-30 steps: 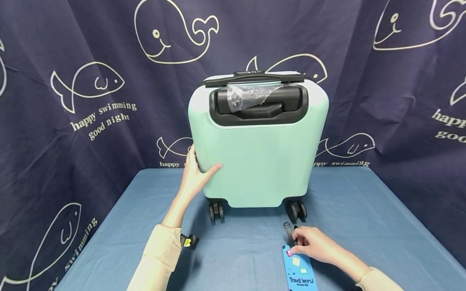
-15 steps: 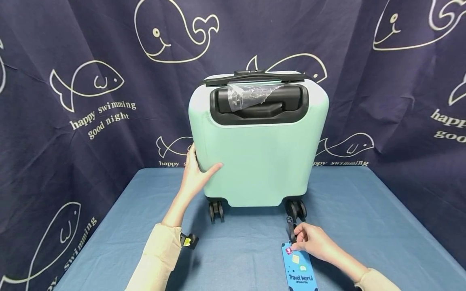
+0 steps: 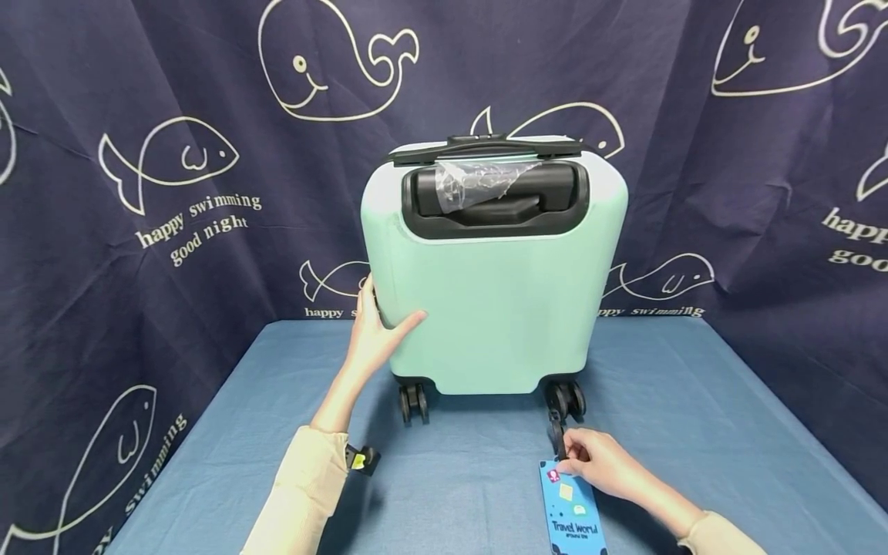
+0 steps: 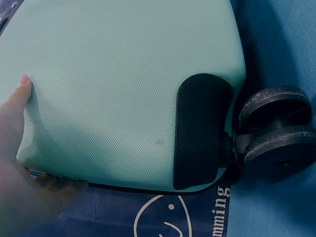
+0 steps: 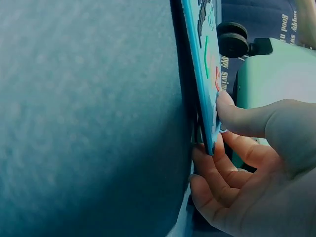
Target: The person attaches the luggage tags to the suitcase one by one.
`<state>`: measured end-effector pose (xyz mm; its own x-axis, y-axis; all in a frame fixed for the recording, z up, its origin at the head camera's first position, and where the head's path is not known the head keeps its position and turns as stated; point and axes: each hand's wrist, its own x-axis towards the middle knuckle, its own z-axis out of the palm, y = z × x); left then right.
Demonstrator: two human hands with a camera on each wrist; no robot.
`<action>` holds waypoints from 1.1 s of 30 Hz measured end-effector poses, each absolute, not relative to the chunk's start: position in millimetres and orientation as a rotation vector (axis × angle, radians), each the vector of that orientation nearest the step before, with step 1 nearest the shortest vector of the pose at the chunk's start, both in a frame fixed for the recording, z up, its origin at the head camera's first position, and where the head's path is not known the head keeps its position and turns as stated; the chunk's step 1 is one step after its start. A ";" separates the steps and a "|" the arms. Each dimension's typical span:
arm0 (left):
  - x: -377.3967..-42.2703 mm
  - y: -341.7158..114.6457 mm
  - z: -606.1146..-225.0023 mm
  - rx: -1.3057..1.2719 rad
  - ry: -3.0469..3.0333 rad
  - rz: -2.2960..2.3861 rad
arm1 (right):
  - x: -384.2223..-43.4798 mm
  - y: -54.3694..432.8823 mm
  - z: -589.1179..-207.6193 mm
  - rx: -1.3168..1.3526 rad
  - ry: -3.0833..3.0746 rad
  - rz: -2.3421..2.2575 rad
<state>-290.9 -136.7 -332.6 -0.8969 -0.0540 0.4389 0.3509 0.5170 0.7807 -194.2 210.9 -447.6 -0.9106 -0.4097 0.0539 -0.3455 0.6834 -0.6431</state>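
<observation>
A mint-green suitcase (image 3: 492,316) stands upright on its black wheels in the middle of the head view. My left hand (image 3: 371,337) grips its lower left side, with the thumb on the front face and the fingers round the edge. Near the suitcase's right front wheel, my right hand (image 3: 602,461) pinches the top end of a blue luggage tag (image 3: 573,515) printed "Travel World". A black strap (image 3: 557,436) runs from the tag toward that wheel. In the right wrist view, the thumb presses the printed face of the tag (image 5: 203,64), and other fingers are beneath it.
Blue cloth (image 3: 444,493) covers the table. A dark curtain (image 3: 208,324) with whale drawings hangs behind and at both sides. Clear plastic film (image 3: 472,185) clings to the recessed handle. Below my left sleeve shows a small black wrist device (image 3: 362,460).
My right hand shifts slightly, and the strap swings from leaning left to nearly upright, its end now by the wheel. My left hand and the suitcase stay put.
</observation>
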 end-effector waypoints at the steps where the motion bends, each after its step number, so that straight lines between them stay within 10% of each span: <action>1: -291.1 -136.6 -332.8 -0.244 -2.352 -1.341 | -194.1 211.3 -447.4 -0.634 2.795 -1.041; 33: -290.6 -136.2 -333.0 -0.239 -2.344 -1.361 | -180.7 214.9 -428.6 -0.546 2.936 -1.236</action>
